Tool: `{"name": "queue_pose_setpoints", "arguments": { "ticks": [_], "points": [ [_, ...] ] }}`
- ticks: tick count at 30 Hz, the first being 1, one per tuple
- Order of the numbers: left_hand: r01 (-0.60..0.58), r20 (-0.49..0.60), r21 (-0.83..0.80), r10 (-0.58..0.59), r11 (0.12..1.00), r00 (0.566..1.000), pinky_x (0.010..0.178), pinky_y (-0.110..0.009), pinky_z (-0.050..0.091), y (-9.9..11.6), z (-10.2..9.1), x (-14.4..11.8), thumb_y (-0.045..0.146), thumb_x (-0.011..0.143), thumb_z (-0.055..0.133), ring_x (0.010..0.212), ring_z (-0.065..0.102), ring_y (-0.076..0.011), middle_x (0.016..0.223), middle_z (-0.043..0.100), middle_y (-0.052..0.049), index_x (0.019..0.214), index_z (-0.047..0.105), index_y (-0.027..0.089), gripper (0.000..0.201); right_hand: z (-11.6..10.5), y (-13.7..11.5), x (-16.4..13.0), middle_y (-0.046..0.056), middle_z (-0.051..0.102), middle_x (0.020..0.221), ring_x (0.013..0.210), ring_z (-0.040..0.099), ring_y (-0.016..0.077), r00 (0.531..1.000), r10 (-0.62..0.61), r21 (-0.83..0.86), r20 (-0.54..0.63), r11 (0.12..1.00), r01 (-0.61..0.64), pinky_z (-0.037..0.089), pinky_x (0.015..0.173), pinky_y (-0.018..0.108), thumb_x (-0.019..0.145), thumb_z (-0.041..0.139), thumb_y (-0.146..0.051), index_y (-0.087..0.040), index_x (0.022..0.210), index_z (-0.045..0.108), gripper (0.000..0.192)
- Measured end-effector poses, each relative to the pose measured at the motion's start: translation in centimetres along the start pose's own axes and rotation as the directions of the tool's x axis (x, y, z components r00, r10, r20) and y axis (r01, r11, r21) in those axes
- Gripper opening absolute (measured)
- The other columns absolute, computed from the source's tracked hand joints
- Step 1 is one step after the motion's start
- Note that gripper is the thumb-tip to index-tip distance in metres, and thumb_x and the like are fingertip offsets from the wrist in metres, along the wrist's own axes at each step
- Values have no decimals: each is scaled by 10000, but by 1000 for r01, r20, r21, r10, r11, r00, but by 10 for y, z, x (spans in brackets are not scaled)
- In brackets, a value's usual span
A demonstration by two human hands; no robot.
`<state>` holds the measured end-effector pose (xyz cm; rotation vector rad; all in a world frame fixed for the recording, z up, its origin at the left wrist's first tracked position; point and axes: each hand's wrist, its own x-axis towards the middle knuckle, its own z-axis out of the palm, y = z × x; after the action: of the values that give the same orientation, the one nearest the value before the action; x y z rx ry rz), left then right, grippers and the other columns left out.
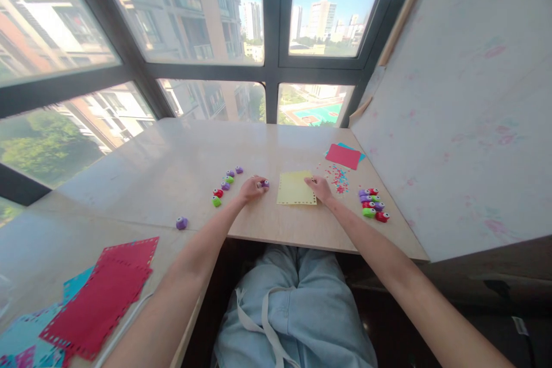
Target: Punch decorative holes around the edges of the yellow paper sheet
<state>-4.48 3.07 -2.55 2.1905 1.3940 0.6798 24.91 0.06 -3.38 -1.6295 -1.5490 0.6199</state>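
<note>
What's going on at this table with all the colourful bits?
A person sits at a window table. Their left hand holds a small purple paper punch beside a yellow sheet with punched edges, while the right hand rests on the sheet's right edge. More punches and confetti lie to the right, red sheets at near left.

One yellow sheet [295, 188] lies on the worktop [172, 172]. Six small punches [226, 182] sit in the left row, about six in the right cluster [373, 204] (tightly bunched), one purple punch [181, 222] apart.

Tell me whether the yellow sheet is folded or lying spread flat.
Spread flat: the yellow sheet lies as one open square on the table, the right hand touching its upper right corner.
</note>
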Motion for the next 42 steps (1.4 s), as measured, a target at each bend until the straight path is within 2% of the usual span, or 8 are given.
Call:
{"name": "queue_pose_setpoints", "arguments": {
  "ticks": [7, 12, 15, 21, 27, 32, 42],
  "points": [
    [36, -54, -101, -41, 994, 998, 822, -285, 489, -1, 5, 4, 300, 750, 663, 907, 645, -201, 1033, 719, -60, 1008, 730, 208, 282, 6, 6, 19, -32, 424, 551, 531, 378, 116, 998, 24, 77, 51, 997, -28, 260, 486, 243, 747, 537, -586, -186, 602, 502, 426],
    [63, -8, -168, -65, 984, 998, 648, -252, 477, -11, 5, 11, 324, 739, 661, 695, 605, -157, 815, 699, -17, 1056, 715, 191, 349, 11, 9, 29, -28, 416, 543, 539, 378, 119, 998, 12, 107, 61, 994, -19, 261, 481, 242, 756, 550, -629, -188, 600, 495, 471],
    [40, -7, -210, -42, 977, 999, 618, -230, 449, -15, 8, 12, 279, 725, 667, 660, 572, -131, 790, 677, -7, 1011, 721, 195, 302, 15, 9, 34, -26, 414, 545, 541, 378, 120, 998, 5, 117, 62, 993, -12, 262, 484, 242, 770, 544, -633, -187, 611, 498, 476],
    [63, -17, -157, -66, 986, 998, 635, -237, 447, -13, 13, 6, 315, 735, 663, 671, 553, -135, 779, 641, -7, 1035, 698, 200, 323, 21, 10, 40, -26, 396, 554, 548, 361, 120, 999, -6, 116, 52, 993, -1, 248, 491, 247, 782, 532, -629, -190, 600, 486, 477],
    [-36, -16, -82, 34, 996, 999, 696, -254, 455, -3, 12, -3, 211, 771, 591, 703, 557, -140, 900, 655, -37, 1143, 668, 206, 380, 16, 11, 35, -30, 383, 560, 550, 345, 117, 998, -22, 105, 60, 994, 16, 240, 495, 248, 785, 509, -642, -200, 597, 452, 483],
    [-9, -68, -59, 5, 998, 998, 715, -243, 466, 0, 17, -6, 224, 820, 584, 704, 566, -123, 1020, 629, -47, 1111, 675, 217, 305, 16, 11, 36, -28, 393, 553, 541, 348, 118, 997, -26, 90, 77, 996, 19, 243, 497, 252, 785, 506, -650, -196, 604, 468, 490],
    [23, -70, -179, -36, 984, 997, 738, -238, 469, -3, 16, -4, 85, 758, 546, 739, 565, -125, 1019, 632, -35, 1083, 677, 224, 377, 19, 9, 38, 2, 472, 556, 545, 411, 132, 993, -19, 113, 115, 994, 6, 281, 480, 245, 770, 511, -711, -175, 632, 527, 554]
  ]
}}
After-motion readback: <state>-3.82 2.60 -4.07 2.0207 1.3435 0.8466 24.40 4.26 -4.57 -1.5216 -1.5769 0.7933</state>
